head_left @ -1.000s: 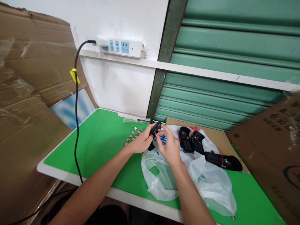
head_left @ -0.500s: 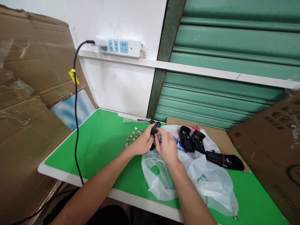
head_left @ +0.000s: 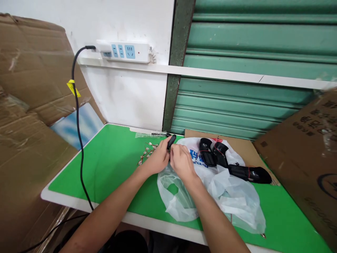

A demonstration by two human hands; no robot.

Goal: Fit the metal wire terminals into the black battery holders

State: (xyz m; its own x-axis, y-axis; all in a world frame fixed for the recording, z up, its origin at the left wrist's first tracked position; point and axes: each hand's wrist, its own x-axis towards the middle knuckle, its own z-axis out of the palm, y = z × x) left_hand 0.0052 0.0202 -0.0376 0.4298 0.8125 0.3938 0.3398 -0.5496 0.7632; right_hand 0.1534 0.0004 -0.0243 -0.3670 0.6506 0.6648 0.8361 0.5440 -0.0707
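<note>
My left hand (head_left: 158, 160) is closed around a small black plastic part (head_left: 172, 140), whose upper end sticks out above the fingers. Pressed up against its near side, my right hand (head_left: 182, 162) has its fingers curled together; whatever they pinch is hidden. Just left of my left hand lies a cluster of small white boards with reddish wires (head_left: 146, 153). To the right, several glossy black plastic housings (head_left: 220, 154) with thin red wires rest on a white plastic bag (head_left: 181, 211), which spreads beneath my right wrist.
The green tabletop (head_left: 105, 165) has a white edge. A clear wrapper (head_left: 143, 135) lies at the back. A black cable (head_left: 79, 137) hangs from the power strip (head_left: 125, 52) across the left side. Cardboard boxes (head_left: 302, 147) flank the table, and a green shutter (head_left: 237, 105) stands behind.
My right hand has closed in on my left, its fingers now more curled. The black part shows less between the hands. The whole view has shifted slightly.
</note>
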